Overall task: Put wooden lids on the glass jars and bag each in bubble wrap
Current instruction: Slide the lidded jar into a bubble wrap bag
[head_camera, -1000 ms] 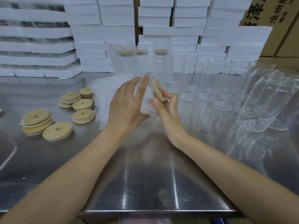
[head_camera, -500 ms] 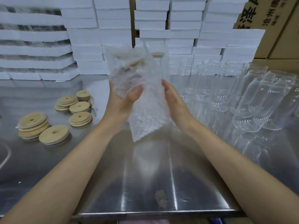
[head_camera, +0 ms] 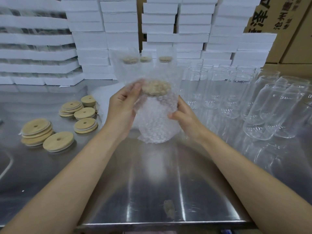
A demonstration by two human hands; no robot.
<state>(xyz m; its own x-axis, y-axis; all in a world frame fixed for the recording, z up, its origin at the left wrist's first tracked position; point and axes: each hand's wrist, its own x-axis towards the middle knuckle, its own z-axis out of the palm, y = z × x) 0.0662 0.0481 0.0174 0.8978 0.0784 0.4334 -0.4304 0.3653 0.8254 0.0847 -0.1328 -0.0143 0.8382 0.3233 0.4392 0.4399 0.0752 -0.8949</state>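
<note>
Left hand [head_camera: 121, 108], right hand [head_camera: 185, 119] grip bagged jar [head_camera: 157, 120] over steel table [head_camera: 135, 191]; foam boxes [head_camera: 118, 22] behind

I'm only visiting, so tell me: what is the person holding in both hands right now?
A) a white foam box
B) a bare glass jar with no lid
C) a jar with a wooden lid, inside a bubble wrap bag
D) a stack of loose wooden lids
C: the left hand and right hand grip a bubble wrap bag, and a wooden lid shows through it, capping the jar.
</note>
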